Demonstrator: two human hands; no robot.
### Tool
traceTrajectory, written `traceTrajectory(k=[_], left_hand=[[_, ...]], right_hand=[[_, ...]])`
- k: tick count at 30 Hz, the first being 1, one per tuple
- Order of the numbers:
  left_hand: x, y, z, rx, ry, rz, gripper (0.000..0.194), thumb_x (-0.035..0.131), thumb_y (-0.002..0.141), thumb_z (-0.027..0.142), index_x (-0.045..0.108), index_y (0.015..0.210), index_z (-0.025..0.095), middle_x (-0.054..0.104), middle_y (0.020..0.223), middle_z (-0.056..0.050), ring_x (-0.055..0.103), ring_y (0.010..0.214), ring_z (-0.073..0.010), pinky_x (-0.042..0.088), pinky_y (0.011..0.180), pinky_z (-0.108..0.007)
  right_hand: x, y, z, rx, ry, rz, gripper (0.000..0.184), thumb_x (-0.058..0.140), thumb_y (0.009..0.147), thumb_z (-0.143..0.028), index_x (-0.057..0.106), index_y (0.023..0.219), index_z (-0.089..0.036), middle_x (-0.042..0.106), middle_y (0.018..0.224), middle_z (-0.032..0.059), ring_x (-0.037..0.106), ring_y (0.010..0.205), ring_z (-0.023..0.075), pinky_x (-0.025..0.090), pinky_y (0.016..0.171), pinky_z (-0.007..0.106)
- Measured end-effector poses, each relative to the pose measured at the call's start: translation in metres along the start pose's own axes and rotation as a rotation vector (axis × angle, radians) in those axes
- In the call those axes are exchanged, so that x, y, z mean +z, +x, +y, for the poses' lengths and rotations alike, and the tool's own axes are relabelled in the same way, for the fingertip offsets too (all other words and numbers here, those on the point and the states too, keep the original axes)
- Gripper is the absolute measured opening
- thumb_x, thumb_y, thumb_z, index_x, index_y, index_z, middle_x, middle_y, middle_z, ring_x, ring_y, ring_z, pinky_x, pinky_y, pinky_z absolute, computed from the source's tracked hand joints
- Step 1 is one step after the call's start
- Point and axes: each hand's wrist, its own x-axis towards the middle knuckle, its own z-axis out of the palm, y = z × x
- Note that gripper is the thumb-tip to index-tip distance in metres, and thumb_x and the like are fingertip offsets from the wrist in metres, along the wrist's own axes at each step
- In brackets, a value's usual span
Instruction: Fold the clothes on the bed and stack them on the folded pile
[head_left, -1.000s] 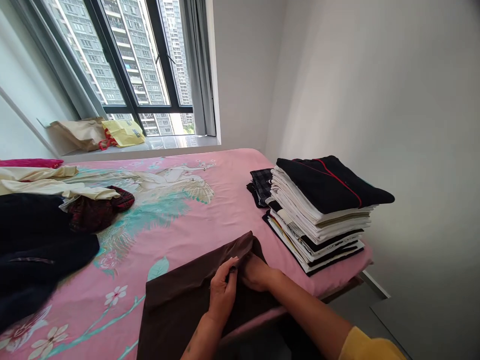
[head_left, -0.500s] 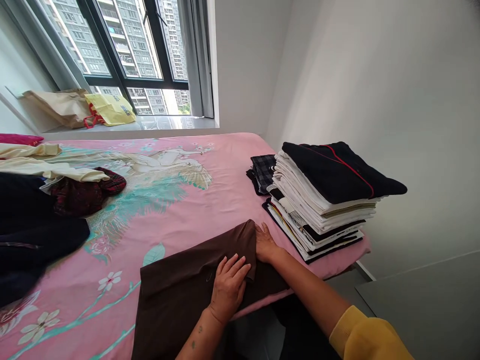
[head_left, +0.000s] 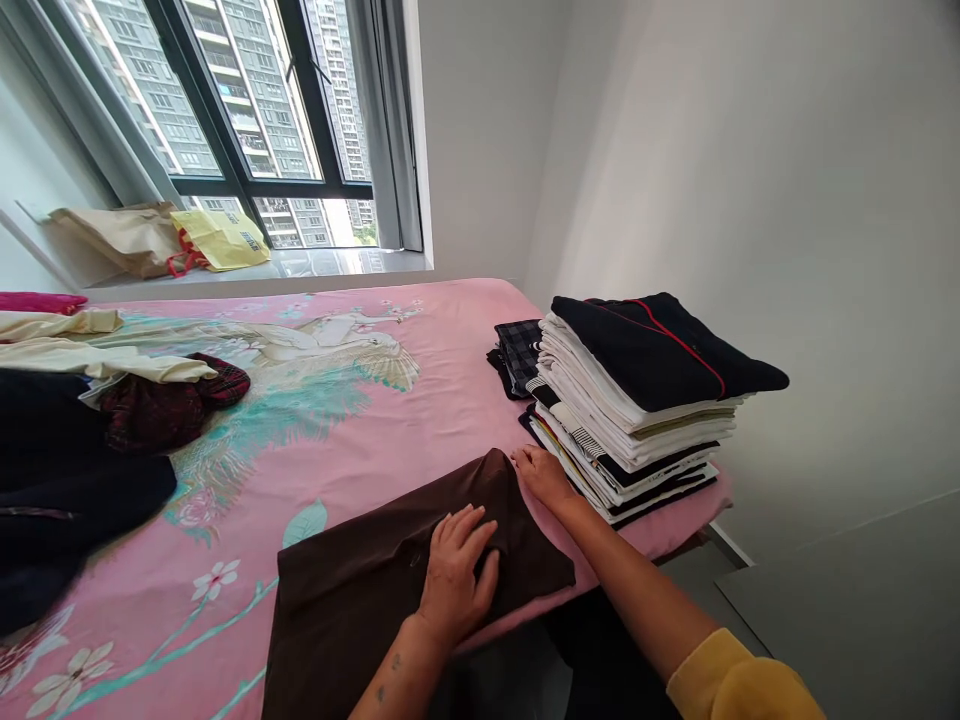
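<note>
A dark brown garment (head_left: 360, 590) lies folded on the near part of the bed, its right end tapering to a slanted edge; what kind of garment it is I cannot tell. My left hand (head_left: 459, 570) rests on it palm down, open, with the fingers spread. Just past the garment's upper right corner, my right hand (head_left: 544, 476) lies on the pink bedspread, fingers loosely stretched and holding nothing that I can see. Close to its right stands a tall stack of folded clothes (head_left: 600, 410), mostly white and black, topped by a black garment with red piping (head_left: 667, 350).
A loose heap of clothes spreads along the left: a dark navy garment (head_left: 67, 490), a dark red plaid one (head_left: 161, 410) and cream cloth (head_left: 97, 355). Folded dark plaid cloth (head_left: 517, 345) adjoins the stack. Paper bags (head_left: 120, 238) sit on the windowsill. The bed's edge (head_left: 525, 607) runs in front.
My right hand has come out of the garment's folded end and moved to its far right corner. My left hand has flattened onto the cloth. The right end now lies flatter, reaching toward the bed's edge.
</note>
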Motion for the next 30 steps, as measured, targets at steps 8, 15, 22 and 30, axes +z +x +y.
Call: traceTrajectory(k=[8,15,22,30], left_hand=[[0.022,0.072,-0.047,-0.190,0.003,-0.091,0.042,0.035,0.081,0.003,0.055,0.115,0.020,0.062,0.116,-0.007,0.053,0.116,-0.0188,0.044,0.100,-0.039],[0.053,0.068,-0.069,-0.147,0.030,-0.193,0.038,0.039,0.088,0.022,0.051,0.123,0.017,0.052,0.133,-0.009,0.040,0.129,-0.0207,0.035,0.107,-0.042],[0.053,0.064,-0.062,-0.141,0.231,-0.272,0.066,0.042,0.085,0.052,0.036,0.138,0.013,0.036,0.144,-0.014,0.027,0.136,-0.0273,0.025,0.111,-0.046],[0.055,0.063,-0.062,-0.139,0.253,-0.300,0.074,0.031,0.086,0.060,0.029,0.141,0.010,0.031,0.147,-0.014,0.022,0.138,-0.0268,0.020,0.112,-0.045]], right_hand=[[0.011,0.011,-0.019,0.174,0.026,-0.140,0.037,0.052,0.078,-0.052,0.065,0.067,-0.019,0.066,0.067,0.0051,0.057,0.062,0.0160,0.029,0.054,0.025],[0.014,0.001,-0.005,0.225,0.068,-0.161,0.018,0.053,0.074,-0.027,0.064,0.062,-0.019,0.064,0.061,0.0031,0.054,0.056,0.0138,0.027,0.052,0.025],[0.020,0.011,-0.007,0.115,0.209,-0.121,0.022,0.054,0.075,-0.036,0.063,0.068,-0.018,0.064,0.067,0.0017,0.055,0.063,0.0141,0.035,0.057,0.023],[0.031,0.012,0.013,-0.009,0.304,-0.068,0.022,0.047,0.077,-0.026,0.060,0.093,-0.018,0.060,0.079,-0.0003,0.055,0.068,0.0124,0.043,0.063,0.023]])
